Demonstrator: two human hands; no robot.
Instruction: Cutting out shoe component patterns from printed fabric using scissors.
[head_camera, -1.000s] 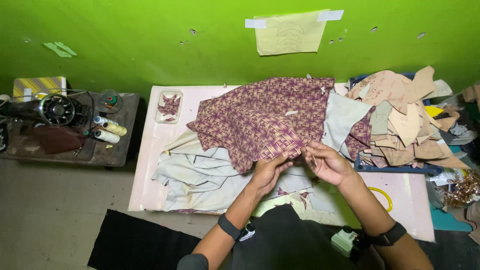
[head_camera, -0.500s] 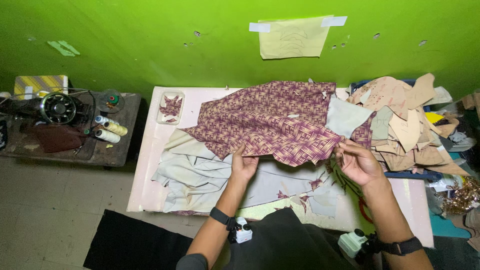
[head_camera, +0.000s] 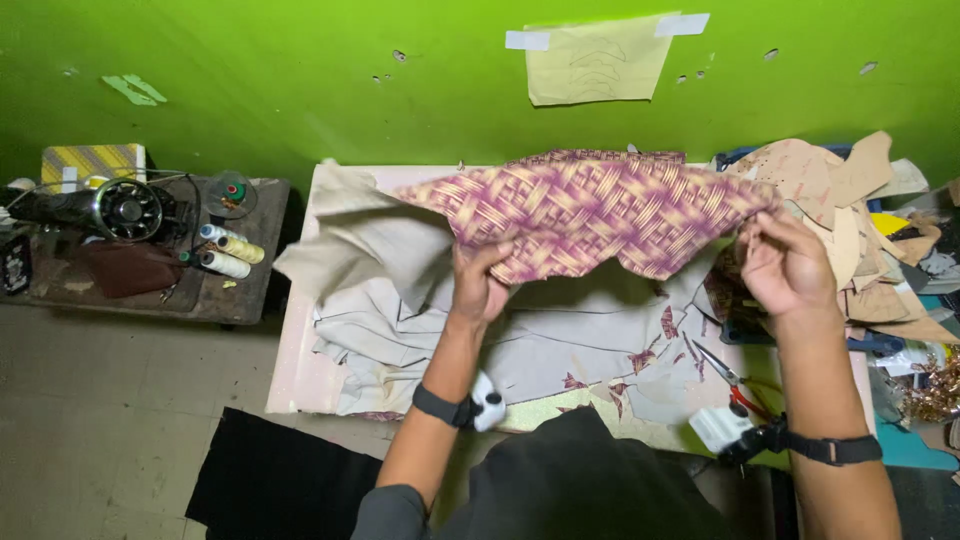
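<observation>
Cloth stretched L-R above bench; left hand & right hand fingers both pinching its near edge.

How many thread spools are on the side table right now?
3 thread spools: all lie side by side on the dark side table, right of the sewing machine: one, one, one. More may be hidden behind the machine.

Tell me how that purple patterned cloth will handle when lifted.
Probably floppy: the purple patterned cloth sags and folds between the left hand and right hand. Likely light, since fingertip pinches hold it up.
</observation>
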